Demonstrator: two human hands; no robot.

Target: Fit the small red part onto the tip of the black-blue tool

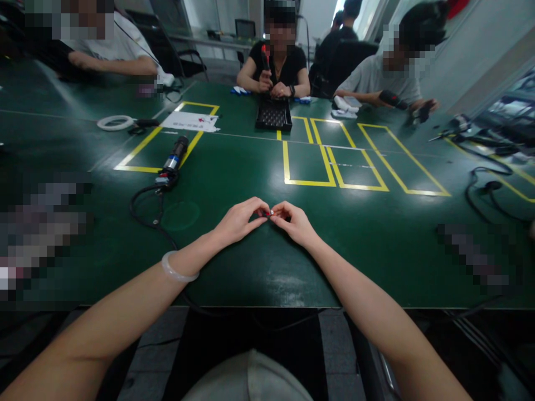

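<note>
Above the green table (pixel 246 273), my left hand (pixel 244 220) and my right hand (pixel 295 223) meet fingertip to fingertip. Between them is a small red piece with a silvery bit (pixel 270 213), too small to name. Thumb and fingers of each hand are pinched on it, and they hide most of it. A pale bangle (pixel 178 269) circles my left wrist. Beyond my left hand lies a dark cylindrical tool (pixel 175 156) with a blue band, which looks like an electric screwdriver, with a black cable (pixel 134 203) running from its near end.
Yellow tape outlines (pixel 309 182) mark the tabletop. Across the table a person in black holds a red-tipped tool (pixel 266 58) over a black tray (pixel 273 123). Other people sit left and right. A white ring (pixel 100 123) and a paper sheet (pixel 184 121) lie far left; cables (pixel 470 184) lie right.
</note>
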